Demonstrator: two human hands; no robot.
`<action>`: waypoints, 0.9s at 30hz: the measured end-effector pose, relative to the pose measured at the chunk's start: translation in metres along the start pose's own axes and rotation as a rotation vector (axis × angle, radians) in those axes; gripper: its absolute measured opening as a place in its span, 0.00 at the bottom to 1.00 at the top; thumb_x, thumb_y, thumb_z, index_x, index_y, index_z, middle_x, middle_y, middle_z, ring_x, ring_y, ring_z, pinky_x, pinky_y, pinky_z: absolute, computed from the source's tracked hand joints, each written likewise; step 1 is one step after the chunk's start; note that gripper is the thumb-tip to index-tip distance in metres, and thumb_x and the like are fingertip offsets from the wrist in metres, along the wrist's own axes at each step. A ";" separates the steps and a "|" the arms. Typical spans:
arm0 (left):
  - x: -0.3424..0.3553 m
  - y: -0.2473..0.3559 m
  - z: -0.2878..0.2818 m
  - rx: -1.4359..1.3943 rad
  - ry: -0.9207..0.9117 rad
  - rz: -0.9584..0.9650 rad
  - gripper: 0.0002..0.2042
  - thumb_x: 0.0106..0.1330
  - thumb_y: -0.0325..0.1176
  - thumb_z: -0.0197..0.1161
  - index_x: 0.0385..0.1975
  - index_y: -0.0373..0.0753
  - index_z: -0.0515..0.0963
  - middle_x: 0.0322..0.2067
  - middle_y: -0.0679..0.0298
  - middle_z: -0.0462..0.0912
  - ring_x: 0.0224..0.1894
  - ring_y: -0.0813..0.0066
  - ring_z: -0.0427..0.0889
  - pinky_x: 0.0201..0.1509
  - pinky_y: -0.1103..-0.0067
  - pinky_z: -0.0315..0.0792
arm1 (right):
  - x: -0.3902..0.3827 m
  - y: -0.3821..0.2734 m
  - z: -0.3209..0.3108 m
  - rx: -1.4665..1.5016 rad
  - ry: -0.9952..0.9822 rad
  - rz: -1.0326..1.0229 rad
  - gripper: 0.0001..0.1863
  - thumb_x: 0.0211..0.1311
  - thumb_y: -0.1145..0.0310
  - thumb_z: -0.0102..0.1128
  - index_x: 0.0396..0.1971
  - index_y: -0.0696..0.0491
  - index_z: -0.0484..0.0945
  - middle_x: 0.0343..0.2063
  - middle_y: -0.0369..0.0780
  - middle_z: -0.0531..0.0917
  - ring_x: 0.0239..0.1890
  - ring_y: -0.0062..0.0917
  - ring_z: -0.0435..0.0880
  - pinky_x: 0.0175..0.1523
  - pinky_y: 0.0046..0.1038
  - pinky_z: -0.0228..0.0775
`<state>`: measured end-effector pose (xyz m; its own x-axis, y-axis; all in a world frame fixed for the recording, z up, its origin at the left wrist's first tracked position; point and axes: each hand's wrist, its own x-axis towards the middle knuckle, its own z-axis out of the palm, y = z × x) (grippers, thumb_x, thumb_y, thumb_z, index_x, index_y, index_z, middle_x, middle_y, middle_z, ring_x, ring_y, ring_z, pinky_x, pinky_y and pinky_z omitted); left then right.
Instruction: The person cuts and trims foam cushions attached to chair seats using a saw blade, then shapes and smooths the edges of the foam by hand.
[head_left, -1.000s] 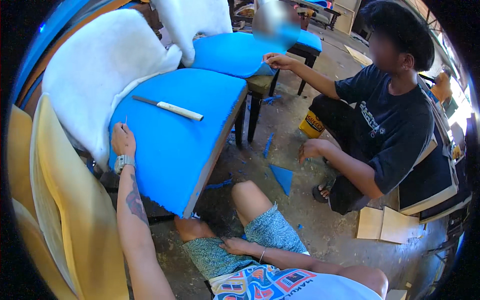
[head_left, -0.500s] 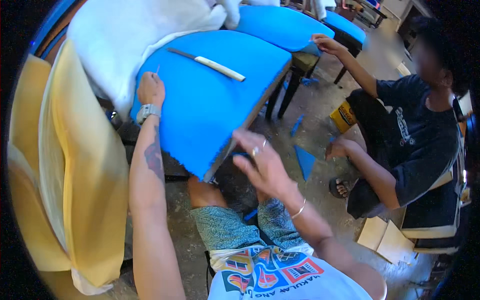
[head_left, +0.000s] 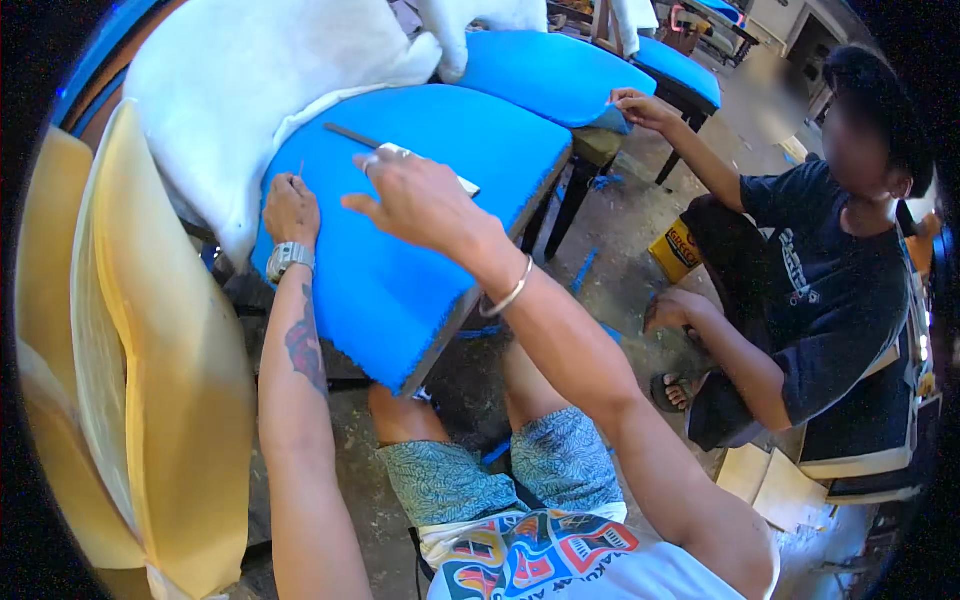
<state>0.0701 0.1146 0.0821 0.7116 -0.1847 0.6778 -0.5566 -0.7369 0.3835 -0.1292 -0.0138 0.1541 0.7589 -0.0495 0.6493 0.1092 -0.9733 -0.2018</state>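
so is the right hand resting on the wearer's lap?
No, the right hand is stretched out over the blue seat cushion, at the long tool lying there.

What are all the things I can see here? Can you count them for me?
Seat cushion: one, bright blue, in front of the person, under both hands.
More blue seats: at least two, further back on dark chair frames.
Knife-like tool: one, dark blade with pale handle, lying on the blue cushion.
White padding: one big piece, back left.
Yellow foam slabs: at least two, standing on the left.
Can: one, yellow, on the floor.
Co-worker: one, dark shirt, crouching on the right.
Left hand: pinching something thin at the cushion's left edge.
Right hand: over the tool's handle.
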 end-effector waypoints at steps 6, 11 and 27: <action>0.003 -0.002 0.003 0.016 -0.079 -0.082 0.14 0.68 0.39 0.47 0.42 0.36 0.75 0.39 0.52 0.81 0.39 0.49 0.78 0.44 0.60 0.70 | -0.008 0.016 -0.076 1.178 0.540 0.636 0.10 0.65 0.64 0.51 0.31 0.56 0.75 0.20 0.41 0.76 0.16 0.30 0.72 0.23 0.30 0.66; 0.000 -0.010 0.008 -0.025 -0.056 -0.065 0.15 0.69 0.40 0.45 0.42 0.36 0.75 0.39 0.52 0.81 0.39 0.49 0.78 0.45 0.61 0.70 | -0.036 -0.019 -0.084 0.049 0.010 -0.287 0.04 0.60 0.69 0.49 0.30 0.53 0.71 0.21 0.39 0.73 0.19 0.27 0.69 0.25 0.32 0.64; 0.007 -0.015 0.014 0.013 -0.078 -0.026 0.15 0.70 0.39 0.46 0.44 0.36 0.74 0.40 0.52 0.81 0.40 0.48 0.78 0.45 0.60 0.70 | -0.092 -0.032 -0.062 0.130 0.310 -0.333 0.05 0.61 0.70 0.48 0.27 0.52 0.72 0.24 0.37 0.74 0.22 0.27 0.70 0.32 0.28 0.68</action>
<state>0.0896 0.1152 0.0728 0.7571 -0.2151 0.6168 -0.5323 -0.7504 0.3917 -0.2422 0.0077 0.1467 0.4436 0.1766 0.8786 0.4081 -0.9126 -0.0227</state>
